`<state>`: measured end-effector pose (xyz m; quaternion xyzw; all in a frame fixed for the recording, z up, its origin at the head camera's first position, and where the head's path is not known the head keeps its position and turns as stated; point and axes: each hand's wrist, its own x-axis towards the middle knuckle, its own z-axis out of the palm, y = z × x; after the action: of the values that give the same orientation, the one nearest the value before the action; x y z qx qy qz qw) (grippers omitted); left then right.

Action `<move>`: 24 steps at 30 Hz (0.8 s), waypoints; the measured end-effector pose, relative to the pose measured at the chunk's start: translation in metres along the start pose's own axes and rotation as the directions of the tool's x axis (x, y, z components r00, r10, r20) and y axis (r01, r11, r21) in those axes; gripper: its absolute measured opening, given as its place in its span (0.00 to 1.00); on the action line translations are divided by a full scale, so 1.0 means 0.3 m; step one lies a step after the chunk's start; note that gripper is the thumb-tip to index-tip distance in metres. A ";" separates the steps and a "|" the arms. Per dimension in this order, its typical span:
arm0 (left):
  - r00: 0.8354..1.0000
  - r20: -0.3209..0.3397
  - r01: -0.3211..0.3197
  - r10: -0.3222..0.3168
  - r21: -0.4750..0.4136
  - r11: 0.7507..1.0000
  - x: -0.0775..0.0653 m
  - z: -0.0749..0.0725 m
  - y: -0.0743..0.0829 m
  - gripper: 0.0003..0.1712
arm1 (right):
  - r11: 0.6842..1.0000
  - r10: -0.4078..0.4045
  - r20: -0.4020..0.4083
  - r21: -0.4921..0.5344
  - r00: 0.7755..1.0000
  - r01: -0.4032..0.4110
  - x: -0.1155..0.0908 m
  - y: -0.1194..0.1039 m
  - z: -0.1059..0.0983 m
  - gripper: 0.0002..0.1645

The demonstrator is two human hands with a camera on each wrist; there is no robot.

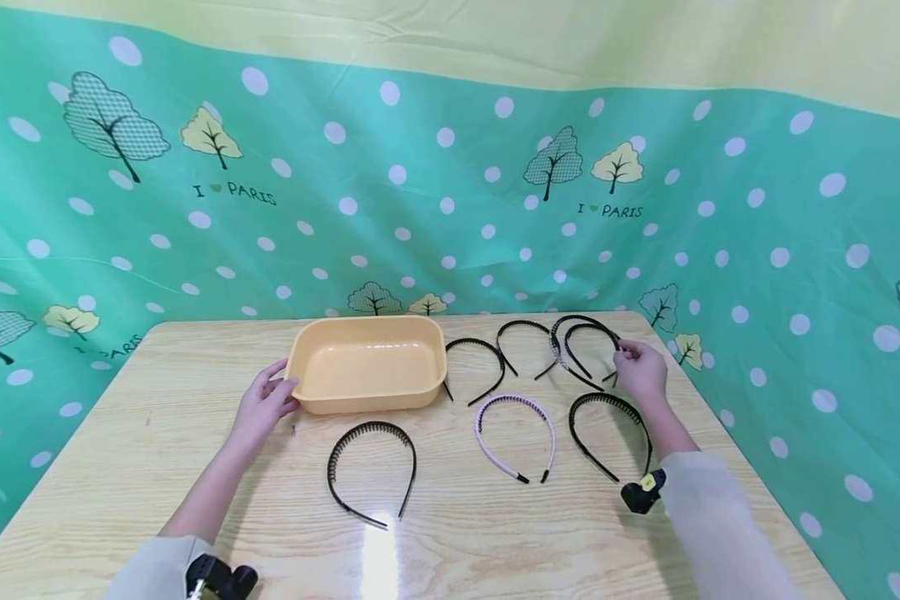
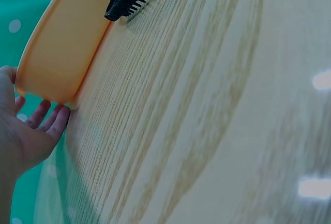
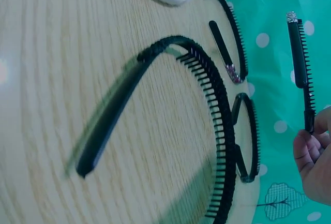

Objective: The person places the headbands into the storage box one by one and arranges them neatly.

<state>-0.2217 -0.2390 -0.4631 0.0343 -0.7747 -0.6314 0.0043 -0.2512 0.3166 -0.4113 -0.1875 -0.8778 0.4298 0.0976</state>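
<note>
A peach plastic basin (image 1: 371, 403) stands at the back left of the table. My left hand (image 1: 265, 403) holds its left end, thumb at the rim and fingers against the outer wall; the left wrist view shows this hand (image 2: 32, 136) at the basin's end too. At the back right my right hand (image 1: 642, 372) pinches a black headband (image 1: 581, 317) by one end. In the right wrist view this headband (image 3: 298, 58) shows comb teeth and a silvery glitter patch, raised above the others. Another black headband (image 1: 587, 326) lies behind it in the head view.
Black headbands lie right of the basin (image 1: 474, 340) and at the back (image 1: 523, 322). Nearer are a lilac headband (image 1: 515, 397), a toothed black one (image 1: 608, 396) at right and another (image 1: 375, 425) before the basin. A patterned cloth (image 1: 450, 200) hangs behind the table (image 1: 150, 400).
</note>
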 end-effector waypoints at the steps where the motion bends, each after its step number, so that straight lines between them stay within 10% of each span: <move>1: 1.000 0.000 0.000 0.000 0.002 1.000 0.000 -0.001 0.000 0.37 | 1.000 0.001 0.002 0.008 1.000 -0.001 -0.001 -0.005 0.005 0.23; 24: 1.000 0.006 0.012 -0.012 -0.024 1.000 0.011 -0.004 -0.013 0.38 | 0.996 -0.063 0.004 0.064 0.998 0.062 -0.015 -0.102 0.115 0.22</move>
<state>-0.2248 -0.2412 -0.4669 0.0369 -0.7668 -0.6408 -0.0013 -0.2660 0.2728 -0.4082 -0.1554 -0.8694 0.4550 0.1142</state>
